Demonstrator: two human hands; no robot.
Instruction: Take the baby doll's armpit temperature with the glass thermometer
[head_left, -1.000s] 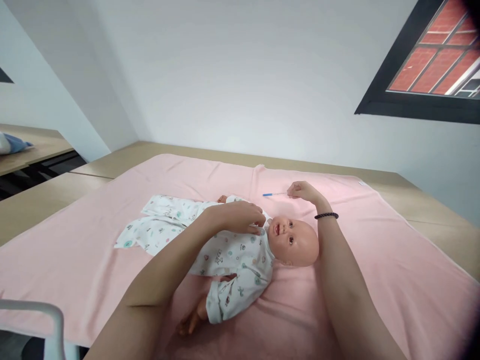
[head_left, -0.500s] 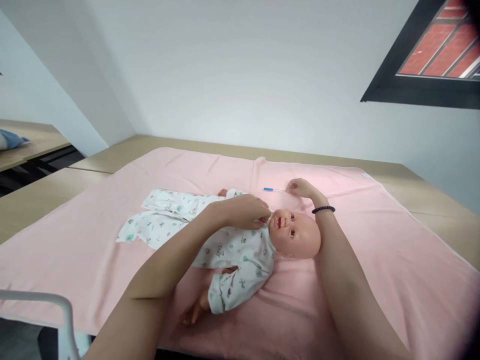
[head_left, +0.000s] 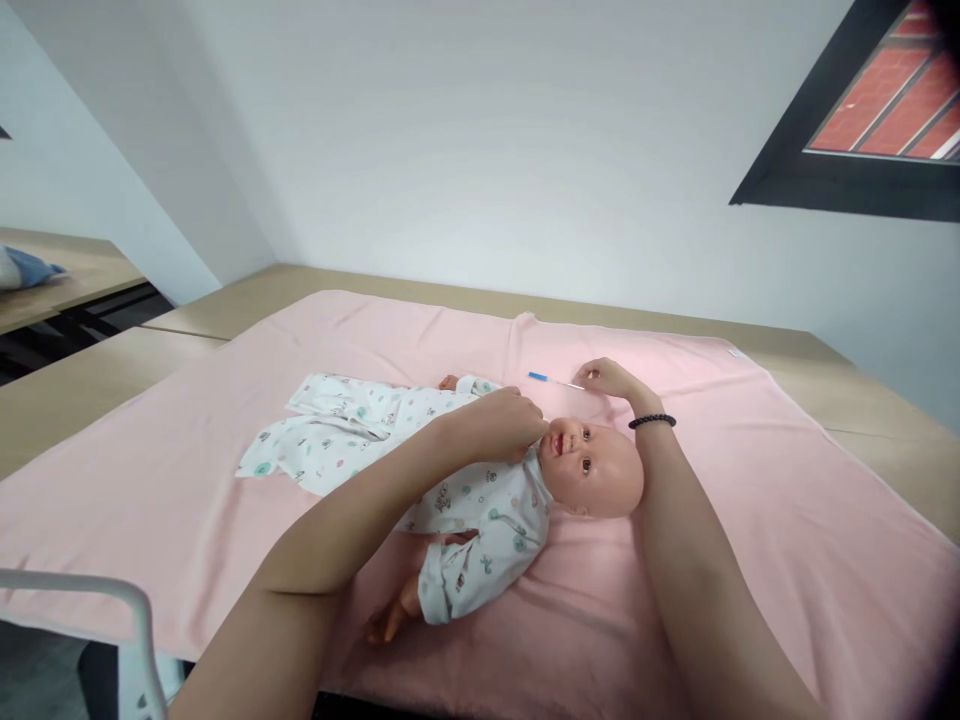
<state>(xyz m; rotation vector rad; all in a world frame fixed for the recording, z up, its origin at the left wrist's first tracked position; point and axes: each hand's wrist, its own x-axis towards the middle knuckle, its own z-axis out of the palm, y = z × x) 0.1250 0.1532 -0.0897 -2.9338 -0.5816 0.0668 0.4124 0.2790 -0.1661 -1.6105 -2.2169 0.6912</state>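
Note:
A baby doll (head_left: 592,467) in a white printed romper (head_left: 375,440) lies on its back on a pink blanket (head_left: 787,520), head to the right. My left hand (head_left: 506,424) rests at the doll's collar, fingers pinched on the romper's neckline just under the chin. Beyond the doll's head, my right hand (head_left: 609,378) is closed on the end of a thin stick with a blue tip (head_left: 551,379), which lies low over the blanket. A dark bead bracelet (head_left: 652,421) circles my right wrist.
The blanket covers a wooden table (head_left: 90,380) against a white wall. A white chair frame (head_left: 112,610) stands at the near left edge. Another table with a blue item (head_left: 30,268) is at far left. A dark-framed window (head_left: 870,130) is at upper right.
My left hand has slid from the doll's chest up to its collar by the chin. My right hand keeps hold of the stick, barely moved.

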